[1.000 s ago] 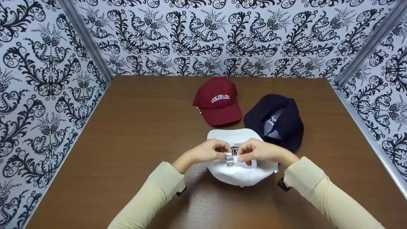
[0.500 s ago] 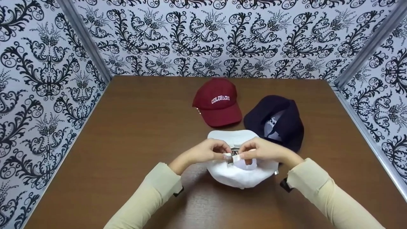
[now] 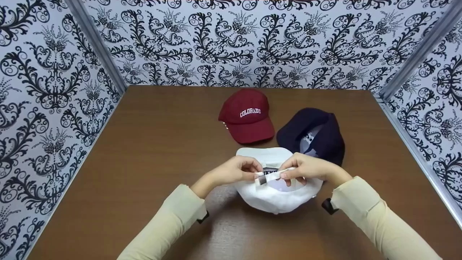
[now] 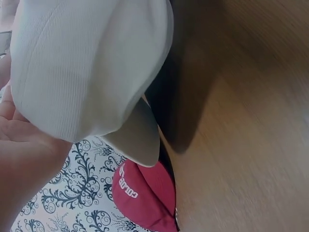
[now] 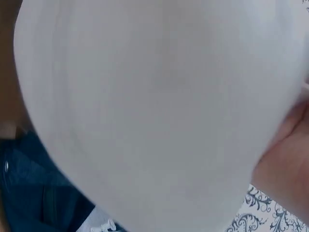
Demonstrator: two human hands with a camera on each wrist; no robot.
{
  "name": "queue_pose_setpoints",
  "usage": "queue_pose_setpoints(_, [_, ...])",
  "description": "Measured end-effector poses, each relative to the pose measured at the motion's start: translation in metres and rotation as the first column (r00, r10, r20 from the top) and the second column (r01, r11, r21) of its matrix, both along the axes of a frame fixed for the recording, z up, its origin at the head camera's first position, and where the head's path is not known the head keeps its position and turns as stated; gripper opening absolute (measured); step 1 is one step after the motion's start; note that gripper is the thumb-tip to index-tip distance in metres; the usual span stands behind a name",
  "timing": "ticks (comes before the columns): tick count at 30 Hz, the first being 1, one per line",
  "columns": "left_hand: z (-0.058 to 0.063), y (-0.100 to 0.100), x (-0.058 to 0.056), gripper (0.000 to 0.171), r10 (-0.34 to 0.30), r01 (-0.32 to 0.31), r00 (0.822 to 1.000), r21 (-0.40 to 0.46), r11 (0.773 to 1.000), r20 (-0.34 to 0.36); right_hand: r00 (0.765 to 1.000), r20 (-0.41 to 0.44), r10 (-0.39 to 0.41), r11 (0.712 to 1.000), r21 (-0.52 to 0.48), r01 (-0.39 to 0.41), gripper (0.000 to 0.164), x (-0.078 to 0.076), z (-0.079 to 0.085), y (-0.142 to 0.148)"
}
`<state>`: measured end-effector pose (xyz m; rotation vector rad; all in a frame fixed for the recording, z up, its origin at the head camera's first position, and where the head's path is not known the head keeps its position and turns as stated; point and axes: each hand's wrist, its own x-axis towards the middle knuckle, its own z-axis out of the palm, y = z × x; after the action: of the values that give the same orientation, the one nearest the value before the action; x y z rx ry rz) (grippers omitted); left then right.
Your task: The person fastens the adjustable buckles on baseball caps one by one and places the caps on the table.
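Note:
A white cap [image 3: 276, 200] lies between both hands in the head view, its brim [image 3: 265, 154] pointing away and its back strap facing me. With thumb and fingers the left hand [image 3: 236, 170] pinches the strap at a metal buckle [image 3: 262, 179]. The right hand [image 3: 306, 169] pinches the white strap [image 3: 273, 176] to the right of that buckle, and the strap is stretched between the hands. Dark lettering shows inside the cap behind it. In the left wrist view the cap's ribbed crown [image 4: 63, 72] hides most of the fingers; the crown also fills the right wrist view.
A red cap [image 3: 247, 115] lettered "COLORADO" sits beyond the white one on the brown table [image 3: 155, 144]. To its right, a dark navy cap [image 3: 326, 137] lies with its inside showing, close to the right hand. Patterned walls [image 3: 234, 43] enclose the back and sides.
The right hand has moved to the right, drawing a longer length of strap out from the buckle. The left hand stays nearly in place, and the cap's right side has widened slightly.

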<state>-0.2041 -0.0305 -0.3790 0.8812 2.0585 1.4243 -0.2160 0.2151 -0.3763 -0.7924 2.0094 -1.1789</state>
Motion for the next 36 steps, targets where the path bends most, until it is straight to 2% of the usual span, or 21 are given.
queue_pose_setpoints(4, [0.004, 0.004, 0.002, 0.017, -0.007, 0.007, 1.0, -0.002, 1.0, -0.009, 1.0, 0.0, -0.008, 1.0, -0.006, 0.008, 0.021, 0.002, -0.002, -0.007])
queue_pose_setpoints(8, [0.001, 0.007, 0.001, 0.017, -0.018, 0.018, 1.0, -0.006, 1.0, -0.016, 1.0, 0.004, -0.001, 1.0, 0.016, 0.001, 0.022, 0.005, -0.003, -0.011])
queue_pose_setpoints(11, [-0.01, 0.006, -0.004, 0.017, -0.015, 0.015, 1.0, -0.001, 1.0, 0.003, 1.0, -0.007, -0.011, 1.0, 0.028, 0.011, 0.024, 0.005, -0.001, -0.009])
queue_pose_setpoints(16, [-0.024, 0.0, -0.012, 0.018, -0.007, 0.007, 0.999, 0.007, 1.0, 0.042, 1.0, -0.007, -0.019, 1.0, -0.016, 0.019, 0.025, 0.001, 0.006, 0.002])
queue_pose_setpoints(26, [-0.025, 0.002, -0.01, 0.016, 0.004, -0.005, 0.999, 0.026, 1.0, 0.042, 0.998, 0.032, 0.053, 0.998, -0.033, -0.052, 0.023, 0.0, -0.001, 0.001])
queue_pose_setpoints(30, [-0.012, 0.005, -0.003, 0.017, -0.002, 0.002, 1.0, 0.008, 1.0, 0.028, 0.994, 0.061, 0.086, 0.994, -0.075, -0.082, 0.024, 0.001, -0.003, -0.003])
queue_pose_setpoints(33, [-0.013, 0.009, -0.002, 0.017, -0.008, 0.008, 1.0, -0.005, 1.0, 0.016, 0.993, 0.068, 0.099, 0.992, -0.09, -0.093, 0.024, 0.001, -0.005, -0.006])
queue_pose_setpoints(36, [-0.024, 0.012, -0.007, 0.018, -0.005, 0.005, 1.0, -0.005, 1.0, -0.002, 0.994, 0.057, 0.089, 0.994, -0.066, -0.085, 0.025, 0.002, -0.005, -0.006])
